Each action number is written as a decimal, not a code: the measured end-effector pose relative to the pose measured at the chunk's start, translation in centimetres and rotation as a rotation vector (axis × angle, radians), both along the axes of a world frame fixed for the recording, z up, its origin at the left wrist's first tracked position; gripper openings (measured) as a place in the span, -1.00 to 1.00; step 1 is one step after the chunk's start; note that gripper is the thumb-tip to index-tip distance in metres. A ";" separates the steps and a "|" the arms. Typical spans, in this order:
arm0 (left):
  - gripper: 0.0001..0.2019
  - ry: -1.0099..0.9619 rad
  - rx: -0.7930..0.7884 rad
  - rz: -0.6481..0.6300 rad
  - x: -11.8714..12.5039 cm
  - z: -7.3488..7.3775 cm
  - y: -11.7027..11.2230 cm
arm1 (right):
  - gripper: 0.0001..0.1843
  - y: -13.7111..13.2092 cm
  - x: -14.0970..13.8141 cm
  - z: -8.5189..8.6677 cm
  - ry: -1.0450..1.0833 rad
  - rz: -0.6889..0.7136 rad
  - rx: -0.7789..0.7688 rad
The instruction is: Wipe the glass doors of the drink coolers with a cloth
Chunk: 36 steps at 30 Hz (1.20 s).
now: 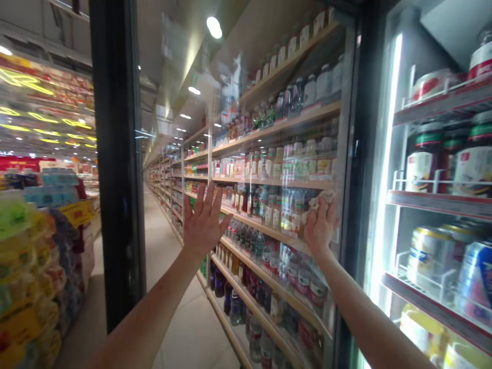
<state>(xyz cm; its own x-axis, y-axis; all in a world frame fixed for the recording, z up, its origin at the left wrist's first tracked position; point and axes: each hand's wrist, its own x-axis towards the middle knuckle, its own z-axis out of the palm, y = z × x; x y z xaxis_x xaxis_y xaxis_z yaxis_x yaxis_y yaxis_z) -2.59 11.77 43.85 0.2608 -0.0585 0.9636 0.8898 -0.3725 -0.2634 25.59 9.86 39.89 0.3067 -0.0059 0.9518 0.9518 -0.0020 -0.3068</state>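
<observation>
Head view: spreads empty left hand point(203, 225) at 8 o'clock, half-curls right hand point(320, 228) around cloth point(326, 195) at 4, likely light, soft, best bunched centrally.

Cloth point(327, 195) is showing beige; door frame point(116, 154) is showing black. Wooden shelves point(269, 131) are reading tan, light strip point(387, 133) is glowing white. Fridge bottles point(422, 166) are wearing white labels, green bands; shelf rails point(442, 203) are showing grey, red edging. Neon strips point(15, 127) are glowing yellow.
</observation>
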 end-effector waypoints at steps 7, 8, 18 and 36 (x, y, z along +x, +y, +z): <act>-0.32 -0.016 -0.021 -0.042 0.0 0.0 -0.1 | -0.53 -0.7 -3.8 -2.3 -0.529 0.141 -0.163; -0.32 -0.015 -0.021 -0.039 0.0 0.0 -0.1 | -0.53 -0.8 -2.8 -2.4 -0.455 0.112 -0.155; -0.30 -0.007 -0.021 -0.009 0.0 0.0 -0.4 | -0.52 -0.9 -5.0 -2.3 -0.518 0.157 -0.158; -0.36 -0.011 -0.036 -0.022 0.0 0.0 -1.7 | -0.50 -2.3 1.1 -6.3 -0.169 -0.002 -0.128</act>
